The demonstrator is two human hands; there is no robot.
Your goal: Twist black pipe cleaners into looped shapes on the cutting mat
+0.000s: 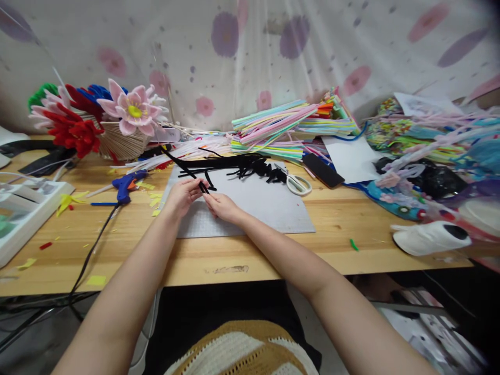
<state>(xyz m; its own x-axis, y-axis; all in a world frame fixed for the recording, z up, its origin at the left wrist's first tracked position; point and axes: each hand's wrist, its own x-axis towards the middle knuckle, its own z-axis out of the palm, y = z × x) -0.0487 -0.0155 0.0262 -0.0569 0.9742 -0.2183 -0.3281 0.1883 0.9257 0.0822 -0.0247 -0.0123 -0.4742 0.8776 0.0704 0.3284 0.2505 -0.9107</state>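
Head view: my left hand point(183, 197) and right hand point(223, 207) pinch 1 thin black fuzzy pipe cleaner point(183, 168); likely light, bendy, best gripped near its end.

Stem point(186, 171) near end hidden under left hand point(183, 197) fingertips; right hand point(222, 205) grip on it unclear. Tray point(23, 213) cut off by left edge. Pile point(449, 151) at right blurred, items unreadable. White object point(429, 237) blurred, can't identify. Scissors point(297, 184) blades partly under black tangle point(253, 166). Forearms cut by bottom edge.
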